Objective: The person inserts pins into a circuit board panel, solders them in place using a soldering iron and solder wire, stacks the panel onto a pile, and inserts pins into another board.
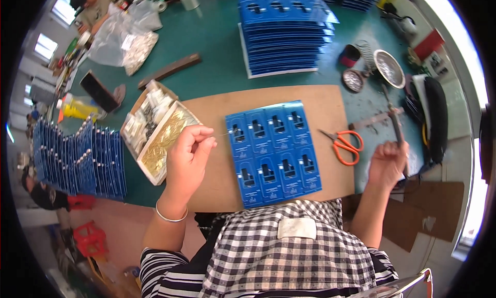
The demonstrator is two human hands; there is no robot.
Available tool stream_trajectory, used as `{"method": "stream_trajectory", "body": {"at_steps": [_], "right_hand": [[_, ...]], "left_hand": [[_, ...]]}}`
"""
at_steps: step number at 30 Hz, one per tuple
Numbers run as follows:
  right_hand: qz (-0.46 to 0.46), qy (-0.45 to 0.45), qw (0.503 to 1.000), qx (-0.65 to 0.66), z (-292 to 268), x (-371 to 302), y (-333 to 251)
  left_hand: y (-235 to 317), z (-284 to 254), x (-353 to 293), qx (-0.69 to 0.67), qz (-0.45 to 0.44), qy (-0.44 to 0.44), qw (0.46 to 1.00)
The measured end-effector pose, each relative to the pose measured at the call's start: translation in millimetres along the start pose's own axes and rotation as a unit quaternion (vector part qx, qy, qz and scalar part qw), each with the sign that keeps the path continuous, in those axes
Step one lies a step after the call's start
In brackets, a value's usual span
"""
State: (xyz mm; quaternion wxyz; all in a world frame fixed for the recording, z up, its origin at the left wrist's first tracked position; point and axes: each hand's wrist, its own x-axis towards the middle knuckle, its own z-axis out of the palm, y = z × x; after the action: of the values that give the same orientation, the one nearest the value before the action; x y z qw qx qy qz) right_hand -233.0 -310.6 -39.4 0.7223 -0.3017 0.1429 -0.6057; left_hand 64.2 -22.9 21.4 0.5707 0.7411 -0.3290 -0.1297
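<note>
My left hand (187, 156) is closed in a pinch on a thin wire (222, 135), whose free end reaches toward the left edge of a blue circuit board panel (259, 154). The panel lies on a brown board (330, 109), with two rows of black-marked sections. At the right, my right hand (387, 163) is wrapped round a long, dark soldering iron (397, 128) that points away from me. Between the panel and that hand lie scissors (347, 148) with orange handles. Beside my left hand stands a divided box (150, 157) of brass-coloured pins and pale small parts.
A tall stack of blue panels (287, 47) stands at the back, and upright panels (77, 158) line the left. Metal bowls (388, 69) sit at the back right. A dark bar (169, 71), a phone (99, 91) and plastic bags (116, 42) lie far left; a person (103, 6) sits beyond.
</note>
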Motion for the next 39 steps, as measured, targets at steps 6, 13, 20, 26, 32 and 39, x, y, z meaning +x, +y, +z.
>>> {"method": "stream_trajectory", "body": {"at_steps": [6,13,20,26,32,39], "right_hand": [[-0.043,-0.145,0.971,-0.185,72.9,-20.3,4.3],[-0.034,-0.223,0.956,-0.185,130.9,-8.4,1.4],[0.055,-0.302,0.884,-0.353,138.8,-31.6,39.0],[0.134,-0.321,0.82,-0.454,132.9,-51.5,45.3],[0.141,-0.345,0.745,-0.554,131.7,-52.9,47.2],[0.165,-0.381,0.725,-0.55,148.7,-53.0,58.5]], "left_hand": [[-14.5,-14.8,13.7,0.227,0.178,-0.031,0.957],[-12.1,-14.2,25.5,0.282,0.214,-0.095,0.93],[-22.5,4.3,24.3,0.274,0.227,-0.112,0.928],[-34.4,6.8,24.0,0.271,0.218,-0.105,0.932],[-36.4,8.5,24.5,0.267,0.22,-0.096,0.933],[-36.7,7.0,24.1,0.263,0.215,-0.097,0.936]]}}
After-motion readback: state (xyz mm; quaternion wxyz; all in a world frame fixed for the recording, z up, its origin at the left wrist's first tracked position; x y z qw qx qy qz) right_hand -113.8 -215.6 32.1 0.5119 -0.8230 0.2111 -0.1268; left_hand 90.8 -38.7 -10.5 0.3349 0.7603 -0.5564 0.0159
